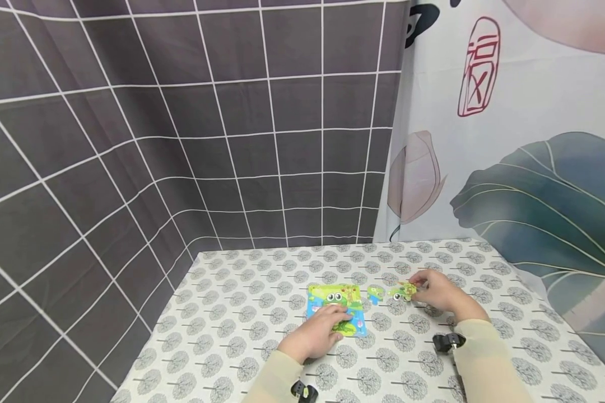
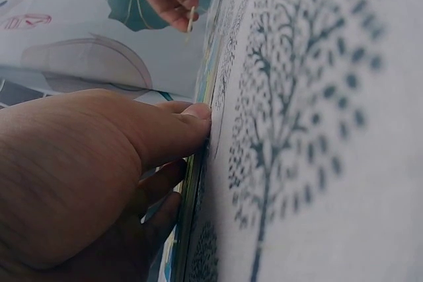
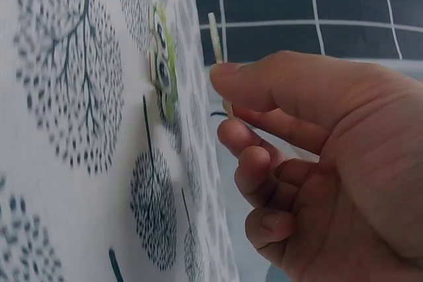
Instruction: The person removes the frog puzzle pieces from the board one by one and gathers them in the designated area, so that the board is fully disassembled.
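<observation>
A square frog puzzle board (image 1: 353, 296), green and blue, lies flat on the table. My left hand (image 1: 315, 333) rests over its near left part, covering some of the picture; the thumb touches the board's near edge. Just off the table, my right hand (image 1: 438, 291) pinches a small flat puzzle piece (image 3: 215, 37) between thumb and fingers, seen edge-on in the right wrist view. Below and left of that piece, a green puzzle piece with eyes (image 1: 396, 296) lies on the cloth. Between it and the board is another green and blue piece (image 1: 375, 295).
A white cloth (image 1: 242, 324) printed with grey trees covers the table. Behind stands a dark curtain (image 1: 297, 157) with a white grid, and at the right hangs a white curtain (image 1: 433, 84) with leaf and flower prints.
</observation>
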Demonstrator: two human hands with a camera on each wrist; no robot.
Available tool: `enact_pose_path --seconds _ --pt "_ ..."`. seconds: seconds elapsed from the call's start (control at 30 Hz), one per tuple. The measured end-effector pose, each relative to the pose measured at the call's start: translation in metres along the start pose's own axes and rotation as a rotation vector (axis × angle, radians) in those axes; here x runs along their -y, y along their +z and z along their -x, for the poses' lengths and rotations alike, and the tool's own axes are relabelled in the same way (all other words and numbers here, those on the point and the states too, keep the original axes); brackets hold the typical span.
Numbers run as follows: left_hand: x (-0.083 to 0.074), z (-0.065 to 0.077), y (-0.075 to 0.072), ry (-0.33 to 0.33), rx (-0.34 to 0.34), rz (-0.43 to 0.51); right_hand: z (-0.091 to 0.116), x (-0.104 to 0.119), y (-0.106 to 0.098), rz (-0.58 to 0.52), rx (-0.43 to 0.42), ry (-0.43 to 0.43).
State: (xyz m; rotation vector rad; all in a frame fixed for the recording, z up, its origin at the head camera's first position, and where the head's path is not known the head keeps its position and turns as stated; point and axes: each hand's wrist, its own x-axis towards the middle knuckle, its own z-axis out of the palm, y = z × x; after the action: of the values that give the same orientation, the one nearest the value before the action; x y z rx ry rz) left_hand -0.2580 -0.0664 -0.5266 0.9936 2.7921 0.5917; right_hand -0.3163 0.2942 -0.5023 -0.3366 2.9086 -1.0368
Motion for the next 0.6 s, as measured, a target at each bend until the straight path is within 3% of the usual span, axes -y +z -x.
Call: enact_pose_path --seconds 0.6 --pt "-0.001 0.001 -0.002 0.001 0.004 0.008 0.008 -0.028 -0.008 -0.005 0.018 0.117"
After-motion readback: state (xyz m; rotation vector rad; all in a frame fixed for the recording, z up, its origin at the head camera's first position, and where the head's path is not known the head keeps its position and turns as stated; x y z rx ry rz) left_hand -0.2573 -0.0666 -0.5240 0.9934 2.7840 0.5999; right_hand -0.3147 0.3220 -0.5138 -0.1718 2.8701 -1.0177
